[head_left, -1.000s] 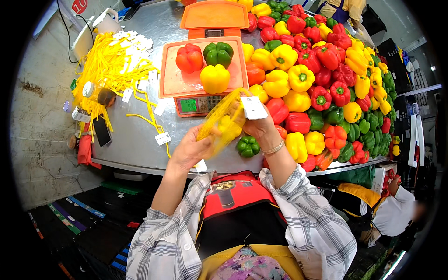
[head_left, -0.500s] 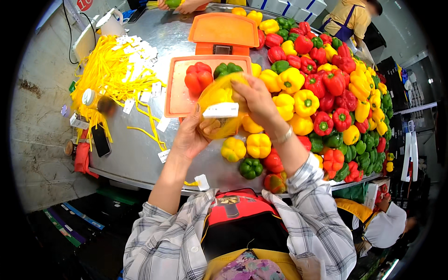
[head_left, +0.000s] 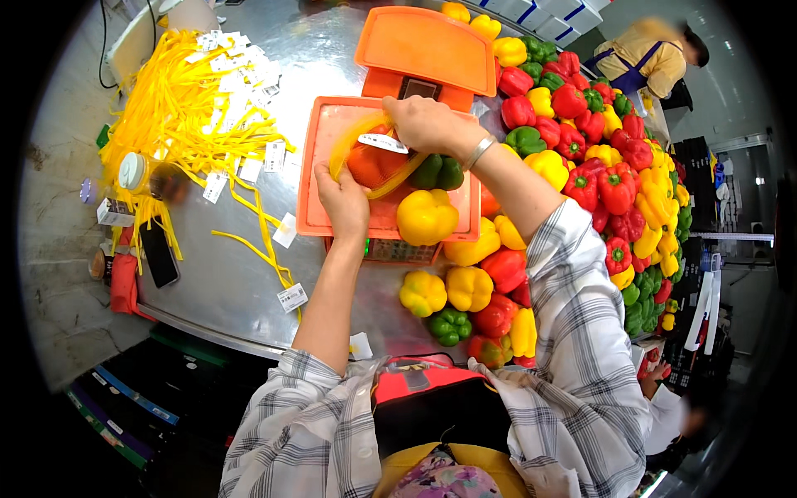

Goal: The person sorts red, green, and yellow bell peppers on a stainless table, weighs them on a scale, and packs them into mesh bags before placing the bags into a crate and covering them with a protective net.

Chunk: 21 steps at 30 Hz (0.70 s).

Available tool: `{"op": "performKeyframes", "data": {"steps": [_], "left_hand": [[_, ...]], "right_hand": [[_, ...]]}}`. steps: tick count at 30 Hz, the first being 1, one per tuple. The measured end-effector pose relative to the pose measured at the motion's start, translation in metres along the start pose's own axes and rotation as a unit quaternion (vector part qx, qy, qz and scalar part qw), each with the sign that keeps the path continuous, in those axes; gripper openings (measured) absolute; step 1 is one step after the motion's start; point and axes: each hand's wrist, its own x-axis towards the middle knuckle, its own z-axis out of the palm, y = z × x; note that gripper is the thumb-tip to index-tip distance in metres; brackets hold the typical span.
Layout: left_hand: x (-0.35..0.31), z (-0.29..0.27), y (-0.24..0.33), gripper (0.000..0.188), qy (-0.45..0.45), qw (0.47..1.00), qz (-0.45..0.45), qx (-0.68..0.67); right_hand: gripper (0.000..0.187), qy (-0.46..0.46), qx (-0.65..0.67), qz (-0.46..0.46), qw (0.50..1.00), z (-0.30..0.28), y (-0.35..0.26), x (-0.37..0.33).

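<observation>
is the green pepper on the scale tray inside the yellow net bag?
No: the green pepper lies bare on the orange scale tray, beside the yellow net bag that both hands hold around a red pepper.

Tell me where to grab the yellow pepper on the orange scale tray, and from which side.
Take the yellow pepper across its broad lobed body, coming from above and the near edge of the tray. It lies free there, while the green pepper and the right hand crowd its far side and the left hand sits to its left.
</observation>
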Motion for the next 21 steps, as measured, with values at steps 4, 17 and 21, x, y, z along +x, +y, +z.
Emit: {"op": "performKeyframes", "data": {"steps": [4,17,21], "left_hand": [[0.012,0.004,-0.032,0.012,0.044,0.997,0.060,0.008],[-0.054,-0.001,0.055,0.023,-0.237,0.950,-0.125,-0.160],[-0.047,0.001,0.038,0.035,-0.222,0.925,-0.231,-0.205]], "right_hand": [[0.032,-0.032,0.083,-0.035,0.995,-0.003,0.007,0.014],[0.018,0.077,0.498,0.089,0.859,-0.007,0.028,-0.140],[0.018,0.043,0.734,0.119,0.668,0.030,0.033,-0.146]]}}
